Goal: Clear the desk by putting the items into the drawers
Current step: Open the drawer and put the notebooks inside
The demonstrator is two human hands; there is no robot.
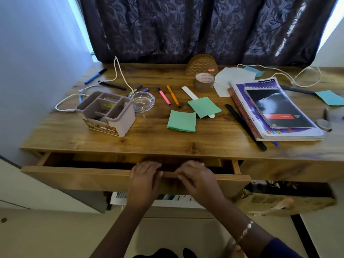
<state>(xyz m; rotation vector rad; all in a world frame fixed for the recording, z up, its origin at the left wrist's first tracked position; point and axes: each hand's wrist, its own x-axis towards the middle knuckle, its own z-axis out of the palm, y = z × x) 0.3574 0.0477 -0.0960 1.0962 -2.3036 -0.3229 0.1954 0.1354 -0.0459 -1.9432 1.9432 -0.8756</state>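
Cluttered desk — left hand and right hand curl fingers over the drawer front.

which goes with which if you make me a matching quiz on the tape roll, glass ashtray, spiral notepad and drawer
1 tape roll
2 glass ashtray
3 spiral notepad
4 drawer

a on the purple notebook
b part open, left hand and right hand grip its front
c in front of the brown holder
d beside the grey organiser

Pairs: 1-c, 2-d, 3-a, 4-b
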